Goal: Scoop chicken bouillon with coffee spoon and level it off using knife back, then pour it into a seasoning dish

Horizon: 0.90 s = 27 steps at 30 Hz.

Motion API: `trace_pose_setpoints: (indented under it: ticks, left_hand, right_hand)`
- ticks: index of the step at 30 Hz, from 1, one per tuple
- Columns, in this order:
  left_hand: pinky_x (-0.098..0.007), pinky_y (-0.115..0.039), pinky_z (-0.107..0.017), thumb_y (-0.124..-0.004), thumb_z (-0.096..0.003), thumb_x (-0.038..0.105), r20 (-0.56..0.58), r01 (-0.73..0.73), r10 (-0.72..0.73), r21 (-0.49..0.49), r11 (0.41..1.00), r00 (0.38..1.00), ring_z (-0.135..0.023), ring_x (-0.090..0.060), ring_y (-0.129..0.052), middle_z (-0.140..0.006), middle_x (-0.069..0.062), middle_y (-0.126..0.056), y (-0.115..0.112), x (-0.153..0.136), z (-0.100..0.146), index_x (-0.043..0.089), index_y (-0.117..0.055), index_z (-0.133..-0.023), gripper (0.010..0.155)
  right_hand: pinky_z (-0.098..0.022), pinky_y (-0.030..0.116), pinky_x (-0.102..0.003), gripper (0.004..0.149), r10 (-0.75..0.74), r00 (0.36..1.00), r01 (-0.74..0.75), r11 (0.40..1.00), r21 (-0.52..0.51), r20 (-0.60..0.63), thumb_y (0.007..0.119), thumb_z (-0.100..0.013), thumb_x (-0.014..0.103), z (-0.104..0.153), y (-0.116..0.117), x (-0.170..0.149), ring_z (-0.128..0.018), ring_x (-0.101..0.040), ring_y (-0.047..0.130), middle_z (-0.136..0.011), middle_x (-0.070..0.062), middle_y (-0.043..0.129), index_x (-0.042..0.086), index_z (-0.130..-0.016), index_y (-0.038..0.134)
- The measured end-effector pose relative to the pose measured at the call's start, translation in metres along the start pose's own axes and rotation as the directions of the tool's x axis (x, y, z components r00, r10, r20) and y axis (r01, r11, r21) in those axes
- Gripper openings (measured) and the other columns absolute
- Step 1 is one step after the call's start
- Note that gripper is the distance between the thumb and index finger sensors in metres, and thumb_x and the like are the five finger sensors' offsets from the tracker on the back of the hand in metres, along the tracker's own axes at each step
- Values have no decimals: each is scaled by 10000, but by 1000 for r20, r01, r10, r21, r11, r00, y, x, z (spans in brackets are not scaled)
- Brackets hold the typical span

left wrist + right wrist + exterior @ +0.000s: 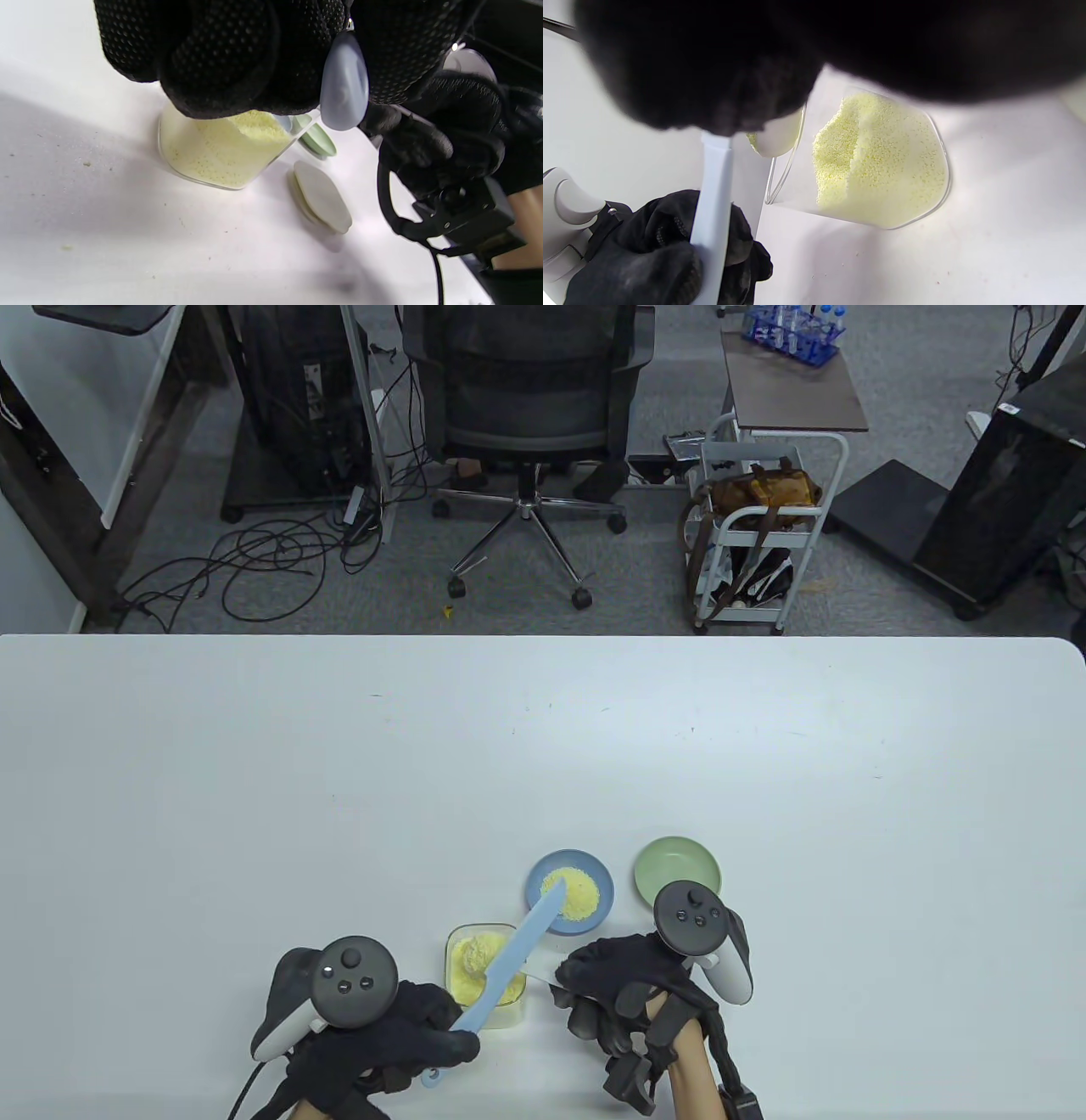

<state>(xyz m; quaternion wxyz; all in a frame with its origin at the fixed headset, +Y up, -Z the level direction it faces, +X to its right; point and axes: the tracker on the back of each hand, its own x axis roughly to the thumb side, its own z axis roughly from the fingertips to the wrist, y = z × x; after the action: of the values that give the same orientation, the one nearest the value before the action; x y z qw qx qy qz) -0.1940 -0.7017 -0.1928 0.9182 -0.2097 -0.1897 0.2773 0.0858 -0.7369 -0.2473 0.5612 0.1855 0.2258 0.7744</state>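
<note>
My left hand [399, 1044] grips the handle of a light blue knife [519, 952]. Its blade slants up to the right across a clear tub of yellow chicken bouillon [475, 960], and its tip lies over the powder in a blue seasoning dish [594, 869]. My right hand [607, 988] is curled beside the tub and holds a white coffee spoon [778, 135], whose bowl hangs at the tub's rim [793, 148] with a few grains on its edge. The knife [712, 212] passes just left of the spoon. The spoon's bowl [322, 197] hovers low over the table.
An empty green dish [677, 867] stands right of the blue one, just beyond my right hand. Loose grains dot the white table [85, 203] near the tub. All of these things sit close to the table's near edge.
</note>
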Motion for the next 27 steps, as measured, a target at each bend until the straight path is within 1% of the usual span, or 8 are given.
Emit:
trace_pose_setpoints:
  ticks: [4,8,19,24,27]
  left_hand:
    - [-428,-807,-454,-929,-394,493,-52,38,-38,7,999,998,-288,-182,-1009,-439,-76,-1000,0,-4,-2,106,-891,-692,490]
    - [-427,-807,-452,-931,-396,491,-75,4,-4,-6,1000,997,-286,-182,-1008,-438,-77,-1000,5,-11,-1,104,-891,-692,489]
    - [-430,-802,-457,-928,-405,487,-134,-53,47,-46,998,990,-294,-185,-1006,-446,-79,-998,17,-32,0,101,-888,-700,487]
    - [-433,-801,-457,-926,-409,484,-137,-88,82,-38,995,987,-294,-187,-1006,-447,-82,-997,21,-38,2,100,-888,-701,484]
    - [-430,-801,-457,-924,-409,483,-143,-106,103,-15,994,984,-297,-186,-1006,-449,-81,-997,26,-42,5,99,-887,-704,486]
  right_hand:
    - [30,900,-241,395,24,1000,-24,1000,-6,-3,728,-433,256,1,-1,1,173,104,894,-140,-142,954,-108,-540,838]
    - [28,899,-241,395,1,1000,-1,1000,6,17,728,-433,256,0,-1,1,171,103,894,-143,-143,953,-107,-544,836]
    - [27,898,-242,396,10,1000,-10,1000,6,17,730,-433,257,2,-2,0,170,102,893,-144,-144,953,-107,-546,837]
    - [26,898,-243,396,8,1000,-8,1000,7,20,730,-432,258,3,-2,1,169,102,892,-145,-144,953,-106,-547,838]
    - [26,898,-244,396,13,1000,-13,1000,2,21,730,-432,259,4,-3,1,169,102,892,-145,-144,953,-104,-547,838]
